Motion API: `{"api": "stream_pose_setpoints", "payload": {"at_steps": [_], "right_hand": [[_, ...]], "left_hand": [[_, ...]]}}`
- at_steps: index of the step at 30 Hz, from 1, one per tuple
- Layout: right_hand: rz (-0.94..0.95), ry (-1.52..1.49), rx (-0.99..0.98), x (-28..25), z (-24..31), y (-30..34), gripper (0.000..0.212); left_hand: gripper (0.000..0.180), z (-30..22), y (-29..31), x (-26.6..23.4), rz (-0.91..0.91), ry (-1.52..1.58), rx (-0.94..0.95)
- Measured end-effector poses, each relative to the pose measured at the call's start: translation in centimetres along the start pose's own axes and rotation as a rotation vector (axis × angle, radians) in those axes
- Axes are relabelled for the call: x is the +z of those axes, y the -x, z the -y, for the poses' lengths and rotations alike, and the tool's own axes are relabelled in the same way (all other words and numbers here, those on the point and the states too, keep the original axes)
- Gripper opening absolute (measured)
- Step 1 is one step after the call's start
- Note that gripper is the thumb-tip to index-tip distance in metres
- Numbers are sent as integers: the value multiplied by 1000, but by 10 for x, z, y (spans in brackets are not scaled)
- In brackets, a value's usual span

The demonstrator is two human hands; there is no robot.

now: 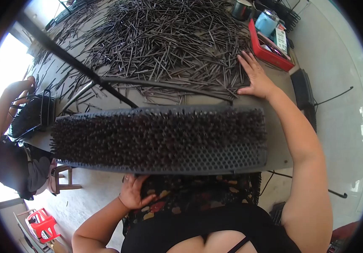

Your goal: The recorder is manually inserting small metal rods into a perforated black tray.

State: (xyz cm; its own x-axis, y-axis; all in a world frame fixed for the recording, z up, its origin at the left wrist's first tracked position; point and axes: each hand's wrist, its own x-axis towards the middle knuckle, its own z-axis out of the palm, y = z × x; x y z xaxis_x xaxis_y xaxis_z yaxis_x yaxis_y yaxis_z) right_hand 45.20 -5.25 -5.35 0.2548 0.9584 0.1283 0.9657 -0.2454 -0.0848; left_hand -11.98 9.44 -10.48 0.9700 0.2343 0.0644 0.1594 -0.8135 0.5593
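In front of me lies a long grey perforated tray (215, 169), packed with upright thin dark sticks (147, 135); bare holes show at its near right part. A metal rod frame (160, 85) rises behind it. My right hand (257, 78) is open, fingers spread, at the right edge of a large heap of loose dark sticks (164, 42); no stick shows gripped in it. My left hand (134, 193) is below the tray's near edge, thumb stretched out. Its fingertips reach up to that edge and are partly hidden, so I cannot tell whether they press on it.
A red box (270, 55) with small items stands at the back right, with a blue jar (267, 22) and a dark cup (242, 10) near it. At left, another person's arm (8, 99) reaches to a similar stick-filled tray (27, 116). A red plastic stool (42, 225) stands on the floor.
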Motion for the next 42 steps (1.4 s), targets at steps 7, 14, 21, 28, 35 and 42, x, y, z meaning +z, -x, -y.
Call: {"api": "stream_pose_setpoints", "payload": {"at_steps": [7, 14, 21, 28, 35, 42], "right_hand": [[-31, 143, -612, -20, 75, -134, 115], [100, 166, -850, -24, 152, -211, 122], [322, 493, -510, -35, 264, -267, 118], [257, 206, -388, -19, 254, -278, 90], [232, 312, -309, -23, 263, -247, 90], [451, 409, -115, -23, 251, -265, 97]], "left_hand": [[79, 15, 6, 4, 70, -33, 36], [74, 15, -5, 2, -6, 73, 68], [72, 14, 0, 6, -45, 46, 29], [65, 14, -7, -4, -90, 64, 114], [62, 14, 2, -6, -168, 131, 68], [58, 12, -10, -10, -221, 131, 108]]}}
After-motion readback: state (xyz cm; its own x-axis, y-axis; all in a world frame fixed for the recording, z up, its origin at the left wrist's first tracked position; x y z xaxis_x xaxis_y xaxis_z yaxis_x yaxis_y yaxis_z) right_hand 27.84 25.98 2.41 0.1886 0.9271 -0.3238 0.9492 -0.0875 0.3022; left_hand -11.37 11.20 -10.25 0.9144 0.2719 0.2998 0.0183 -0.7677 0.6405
